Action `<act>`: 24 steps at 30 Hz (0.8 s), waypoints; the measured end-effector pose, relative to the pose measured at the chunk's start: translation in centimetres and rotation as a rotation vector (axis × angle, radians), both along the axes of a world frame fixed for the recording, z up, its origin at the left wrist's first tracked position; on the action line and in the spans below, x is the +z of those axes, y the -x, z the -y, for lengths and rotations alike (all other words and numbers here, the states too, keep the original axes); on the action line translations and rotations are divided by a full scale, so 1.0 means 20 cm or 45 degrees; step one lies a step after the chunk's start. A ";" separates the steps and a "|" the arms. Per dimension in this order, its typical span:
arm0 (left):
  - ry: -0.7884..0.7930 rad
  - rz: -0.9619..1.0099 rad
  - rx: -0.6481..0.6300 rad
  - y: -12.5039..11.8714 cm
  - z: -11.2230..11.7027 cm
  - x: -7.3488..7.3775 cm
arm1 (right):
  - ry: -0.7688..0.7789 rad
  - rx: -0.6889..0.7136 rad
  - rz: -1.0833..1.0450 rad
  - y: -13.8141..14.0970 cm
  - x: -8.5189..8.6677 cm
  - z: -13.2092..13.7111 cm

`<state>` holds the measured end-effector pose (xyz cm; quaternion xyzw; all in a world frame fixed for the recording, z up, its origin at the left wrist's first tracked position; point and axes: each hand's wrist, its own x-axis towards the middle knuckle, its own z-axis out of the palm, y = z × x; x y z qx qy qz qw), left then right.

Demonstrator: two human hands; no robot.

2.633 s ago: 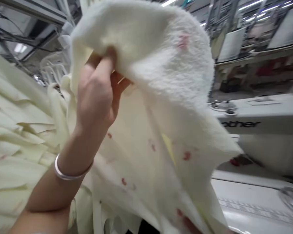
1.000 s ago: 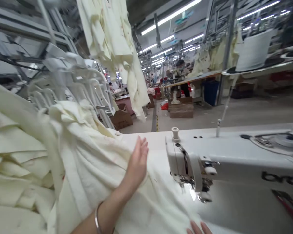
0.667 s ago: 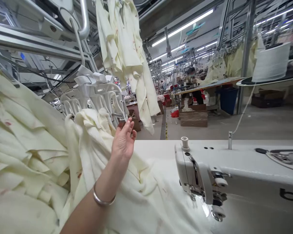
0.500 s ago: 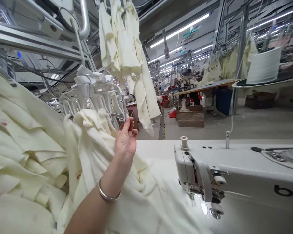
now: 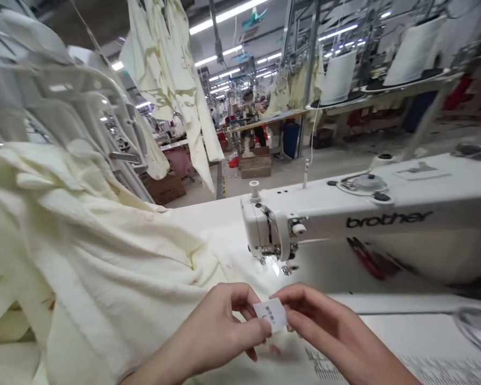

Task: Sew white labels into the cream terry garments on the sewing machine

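A small white printed label (image 5: 271, 314) is pinched between the thumb and fingers of my left hand (image 5: 228, 326), low in the middle of the head view. My right hand (image 5: 324, 326) grips the label's right edge with its fingertips. Both hands are in front of the sewing machine's needle end. Pale yellow fabric (image 5: 116, 251) spreads over the table at the left and runs beneath my left hand. The white sewing machine (image 5: 328, 214) stands just beyond the hands, its lamp lit.
White hangers (image 5: 88, 101) crowd the left side, with pale yellow garments (image 5: 176, 80) hanging behind. Red-handled snips (image 5: 366, 258) lie by the machine body. White thread cones (image 5: 339, 77) stand on a rack at the upper right. Cardboard boxes (image 5: 256, 164) sit on the floor beyond.
My left hand has come down from the hangers to the front of the machine, with the label now in it. My right hand has entered from the right. The view has turned right.
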<state>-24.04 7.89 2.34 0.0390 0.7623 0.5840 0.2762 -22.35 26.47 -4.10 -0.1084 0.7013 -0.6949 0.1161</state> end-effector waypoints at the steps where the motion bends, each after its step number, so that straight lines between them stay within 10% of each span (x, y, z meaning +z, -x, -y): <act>1: 0.016 0.003 -0.014 0.00 0.00 -0.01 | 0.036 0.010 0.028 0.01 0.04 0.03; 12: -0.028 -0.104 0.085 0.03 0.01 -0.07 | 0.011 -0.188 -0.026 0.00 0.02 0.08; 17: 0.493 -0.572 0.082 0.19 0.00 -0.10 | -0.638 -0.504 -0.725 -0.08 -0.19 0.01; 24: 0.669 -0.740 -0.008 0.34 0.03 -0.36 | -1.175 -0.366 -1.461 -0.10 -0.49 -0.01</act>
